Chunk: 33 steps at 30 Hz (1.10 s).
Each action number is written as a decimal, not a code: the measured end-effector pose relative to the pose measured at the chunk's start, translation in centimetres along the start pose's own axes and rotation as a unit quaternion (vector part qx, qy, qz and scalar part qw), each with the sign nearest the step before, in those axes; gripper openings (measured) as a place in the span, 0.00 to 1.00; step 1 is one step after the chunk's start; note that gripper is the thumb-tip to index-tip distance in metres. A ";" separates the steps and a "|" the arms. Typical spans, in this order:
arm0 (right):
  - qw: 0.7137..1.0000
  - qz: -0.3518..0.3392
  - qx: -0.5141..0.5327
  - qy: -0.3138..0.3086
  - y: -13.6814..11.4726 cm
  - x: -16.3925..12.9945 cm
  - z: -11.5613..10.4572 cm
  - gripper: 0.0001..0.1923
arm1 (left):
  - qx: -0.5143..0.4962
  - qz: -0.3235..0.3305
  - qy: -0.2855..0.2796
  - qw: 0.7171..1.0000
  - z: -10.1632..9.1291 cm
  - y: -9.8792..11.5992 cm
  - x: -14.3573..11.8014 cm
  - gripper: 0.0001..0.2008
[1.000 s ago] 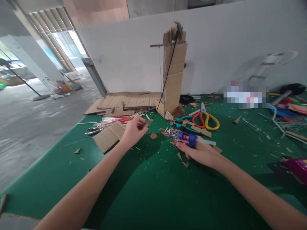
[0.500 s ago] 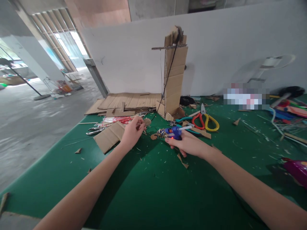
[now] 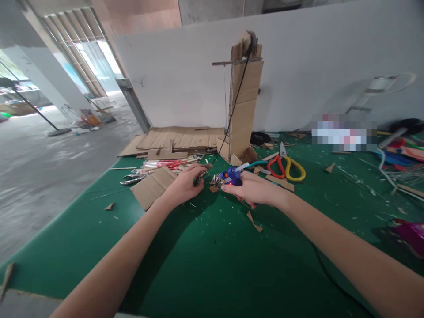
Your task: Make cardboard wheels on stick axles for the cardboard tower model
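Note:
My left hand is closed, its fingers curled round a small cardboard disc that shows nearly edge-on past the fingertips. A black cord runs down to near the disc from a cardboard tower with a round piece at its top. In my right hand is a blue glue gun, a pale glue stick poking out of its back and a small red light lit. The gun's nozzle points left toward my left hand, over a heap of scraps. Just below lies a brown round piece.
Scissors with red and yellow handles lie right of the glue gun. A cardboard square, red-and-white packets and flat cardboard sheets are on the left. A purple object sits at the green table's right edge.
My left hand has turned over, so the disc went from facing me to nearly edge-on. The glue gun has come slightly left and up, closer to the left hand. The view shifted a little.

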State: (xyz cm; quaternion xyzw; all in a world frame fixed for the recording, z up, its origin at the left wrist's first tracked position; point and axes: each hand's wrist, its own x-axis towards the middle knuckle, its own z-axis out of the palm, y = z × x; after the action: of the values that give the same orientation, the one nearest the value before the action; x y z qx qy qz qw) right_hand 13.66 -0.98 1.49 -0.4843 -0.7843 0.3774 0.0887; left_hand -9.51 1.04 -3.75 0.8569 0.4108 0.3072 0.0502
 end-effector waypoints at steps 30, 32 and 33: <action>1.000 0.001 0.008 0.000 1.3 0.9 0.6 0.20 | -0.056 -0.057 -0.025 0.997 1.7 1.8 -0.6 0.28; 1.000 -0.001 0.009 -0.002 1.3 0.8 0.5 0.20 | -0.065 -0.062 -0.025 0.996 1.7 1.8 -0.6 0.28; 1.000 -0.004 0.009 -0.002 1.2 0.7 0.4 0.20 | -0.073 -0.066 -0.027 0.995 1.7 1.7 -0.6 0.28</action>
State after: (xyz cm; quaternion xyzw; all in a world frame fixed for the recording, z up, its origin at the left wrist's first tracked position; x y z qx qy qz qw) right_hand 13.90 -0.28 0.18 -0.4797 -0.7828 0.3855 0.0926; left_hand -7.64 -0.26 -4.85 0.8301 0.4413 0.3092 0.1438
